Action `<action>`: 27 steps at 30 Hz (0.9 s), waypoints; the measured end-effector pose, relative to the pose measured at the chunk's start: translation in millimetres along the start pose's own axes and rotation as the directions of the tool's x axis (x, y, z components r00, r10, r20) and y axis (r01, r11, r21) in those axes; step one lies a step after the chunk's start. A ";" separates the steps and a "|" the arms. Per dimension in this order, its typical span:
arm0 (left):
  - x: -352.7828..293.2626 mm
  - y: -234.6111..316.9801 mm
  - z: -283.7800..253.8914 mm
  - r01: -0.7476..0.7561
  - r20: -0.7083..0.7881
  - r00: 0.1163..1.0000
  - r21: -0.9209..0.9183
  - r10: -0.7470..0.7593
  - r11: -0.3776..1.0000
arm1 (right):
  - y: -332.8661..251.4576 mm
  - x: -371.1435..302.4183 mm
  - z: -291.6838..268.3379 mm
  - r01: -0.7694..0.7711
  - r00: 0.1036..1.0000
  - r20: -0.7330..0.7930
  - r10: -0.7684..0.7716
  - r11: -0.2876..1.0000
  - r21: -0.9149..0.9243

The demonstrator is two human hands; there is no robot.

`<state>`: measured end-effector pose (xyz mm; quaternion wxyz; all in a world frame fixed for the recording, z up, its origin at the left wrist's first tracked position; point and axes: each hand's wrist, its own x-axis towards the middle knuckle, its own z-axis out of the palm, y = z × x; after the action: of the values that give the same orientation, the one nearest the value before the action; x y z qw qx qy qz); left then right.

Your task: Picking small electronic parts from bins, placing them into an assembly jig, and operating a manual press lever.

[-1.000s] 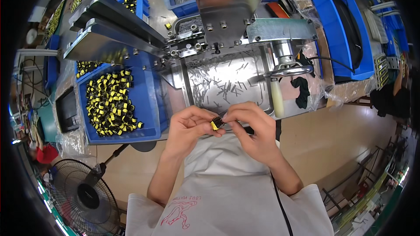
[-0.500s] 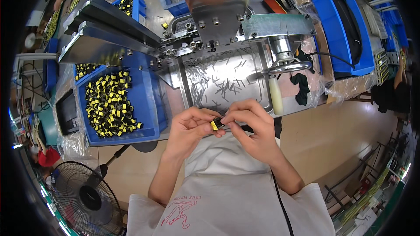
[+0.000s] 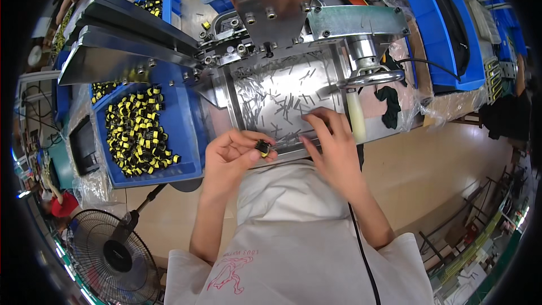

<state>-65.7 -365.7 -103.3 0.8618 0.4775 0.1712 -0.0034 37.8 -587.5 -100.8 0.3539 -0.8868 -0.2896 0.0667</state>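
Note:
Between the thumb and fingers of my left hand [image 3: 228, 158] is a small black part with a yellow band, which looks like a wound coil bobbin [image 3: 263, 147]. It is held just off the near edge of a shallow metal tray [image 3: 320, 72]. My right hand [image 3: 336, 152] reaches over the tray's near right part, thumb and forefinger apart, with nothing visible between them. Many thin grey metal pins [image 3: 291, 103] lie scattered in the tray, close to the right fingertips.
A blue bin [image 3: 186, 121] on the left holds a heap of similar yellow-and-black coils [image 3: 138, 135]. Over the tray's far side stands a metal press [image 3: 271, 17] with a round handwheel [image 3: 372, 78]. A pale handle [image 3: 355, 116] borders the tray's right side. A fan [image 3: 116, 254] stands lower left.
My right hand has come away from the coil bobbin and moved forward over the pins, its fingers parting. My left hand has shifted slightly left, keeping the bobbin and turning it.

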 end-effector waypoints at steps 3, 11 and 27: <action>-0.3 7.9 0.4 -0.043 -0.041 0.998 0.047 0.044 0.998 | 11.5 2.5 4.3 0.063 0.994 0.093 -0.063 0.998 0.008; -1.6 12.6 -9.9 -0.105 -0.078 0.991 0.064 0.110 0.992 | 5.9 12.3 14.1 0.224 0.936 0.300 -0.184 0.969 -0.102; -4.0 17.1 -6.4 -0.182 -0.036 0.981 0.192 0.192 0.964 | -10.4 16.3 1.0 -0.114 0.968 0.248 0.023 0.927 0.357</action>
<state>-68.5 -351.7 -91.1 0.8043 0.5707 0.1478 0.0747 46.0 -571.7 -93.2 0.4739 -0.7996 -0.2811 0.2388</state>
